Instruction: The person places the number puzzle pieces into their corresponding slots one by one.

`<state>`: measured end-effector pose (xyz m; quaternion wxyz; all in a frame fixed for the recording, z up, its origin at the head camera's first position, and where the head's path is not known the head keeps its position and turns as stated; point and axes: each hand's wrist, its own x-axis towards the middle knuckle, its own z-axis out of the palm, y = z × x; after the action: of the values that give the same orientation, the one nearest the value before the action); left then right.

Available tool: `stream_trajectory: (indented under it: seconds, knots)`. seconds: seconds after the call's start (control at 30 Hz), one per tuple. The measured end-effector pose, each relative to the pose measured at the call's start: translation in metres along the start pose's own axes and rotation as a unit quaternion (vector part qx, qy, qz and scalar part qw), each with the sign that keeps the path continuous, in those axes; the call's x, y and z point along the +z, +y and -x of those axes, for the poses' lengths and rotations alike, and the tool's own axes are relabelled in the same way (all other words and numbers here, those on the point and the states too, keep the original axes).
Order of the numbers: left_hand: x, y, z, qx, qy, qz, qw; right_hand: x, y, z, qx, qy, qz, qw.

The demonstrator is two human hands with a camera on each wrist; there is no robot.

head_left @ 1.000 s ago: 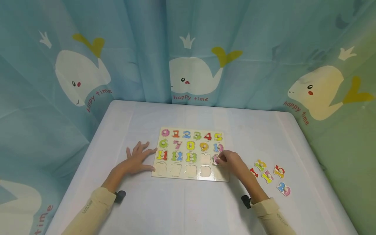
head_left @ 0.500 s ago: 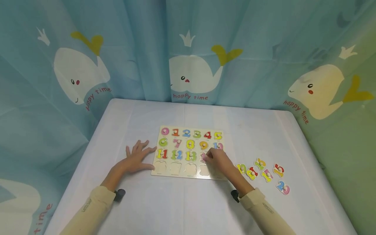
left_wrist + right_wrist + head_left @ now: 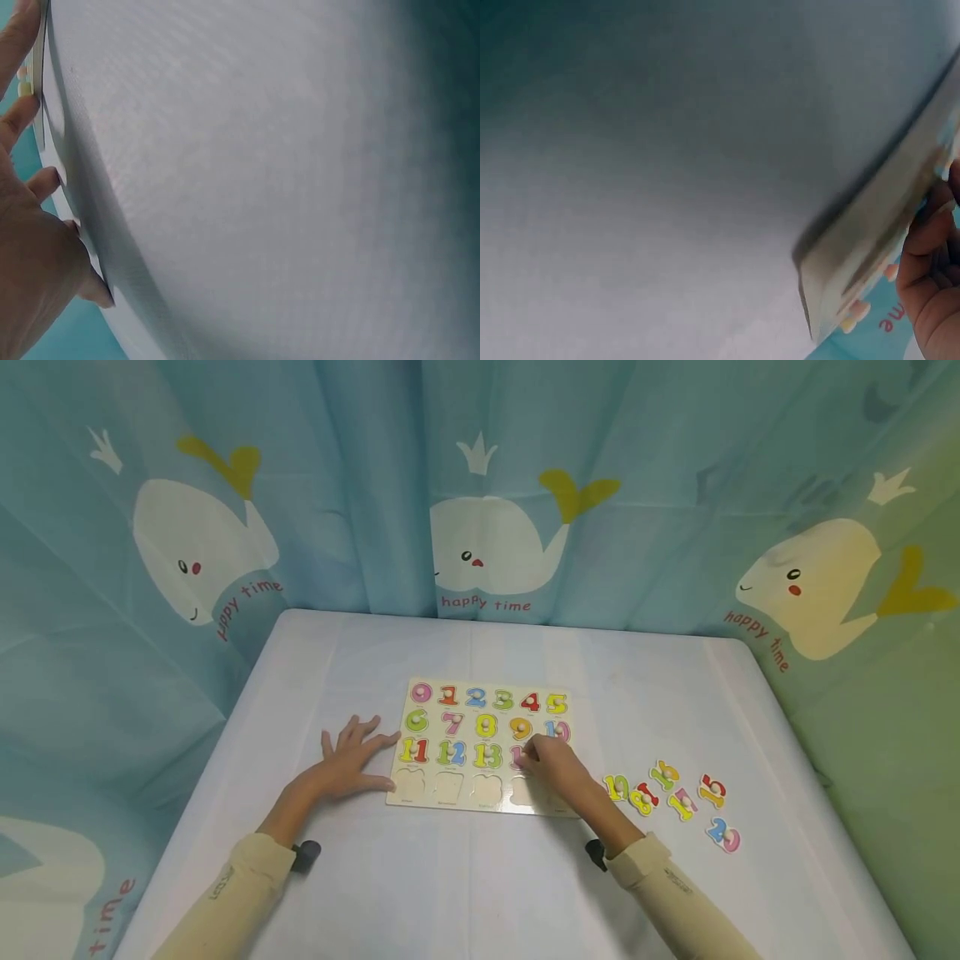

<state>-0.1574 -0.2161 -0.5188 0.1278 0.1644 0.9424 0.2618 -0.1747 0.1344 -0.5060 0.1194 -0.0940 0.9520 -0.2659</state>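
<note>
A wooden number puzzle board [image 3: 429,786] lies on the white table, with knobbed pieces 0 to 13 in its upper rows. My right hand [image 3: 559,770] pinches a pink number piece [image 3: 516,757] over the third row, just right of the green 13; fingers cover much of it. In the right wrist view, the curled fingers of the right hand [image 3: 934,274] come down at the board's face. My left hand [image 3: 347,767] is spread flat at the board's left edge, thumb and index fingertip touching it. The left wrist view shows the left hand [image 3: 37,247] with fingers extended.
Loose number pieces lie right of the board: a 19 [image 3: 617,787], an 18 [image 3: 643,799], a 16 [image 3: 664,775], a 17 [image 3: 682,805], a 15 [image 3: 712,791] and a 20 [image 3: 724,835]. Bare recesses run along the board's bottom row. A whale-print curtain [image 3: 375,527] hangs behind the table.
My right hand has moved left across the board with the pink piece, from the slot at the right to the one beside 13, and stays there. The left hand keeps its place.
</note>
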Motion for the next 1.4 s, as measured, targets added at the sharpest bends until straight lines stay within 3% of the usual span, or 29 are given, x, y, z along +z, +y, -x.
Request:
stream_trajectory:
  seconds: [0.27, 0.57, 0.8, 1.2, 1.4]
  knots:
    - [0.000, -0.002, -0.001, -0.003, -0.003, -0.004, 1.0000, -0.017, 0.018, 0.008, -0.046, 0.039, 0.009, 0.9981]
    - [0.001, -0.004, -0.001, -0.007, -0.007, -0.008, 0.9999, -0.057, 0.061, 0.023, 0.008, 0.039, 0.068, 0.9969]
    - [0.003, -0.005, -0.001, -0.009, -0.006, -0.013, 0.9999, -0.088, 0.096, 0.043, 0.025, 0.043, 0.101, 0.9936]
    - [0.000, -0.001, -0.001, -0.005, -0.004, -0.008, 0.9999, -0.108, 0.124, 0.076, 0.146, -0.010, 0.077, 0.9862]
    - [0.001, -0.001, -0.002, -0.007, -0.007, -0.014, 0.9999, -0.136, 0.149, 0.096, 0.207, -0.003, 0.076, 0.9754]
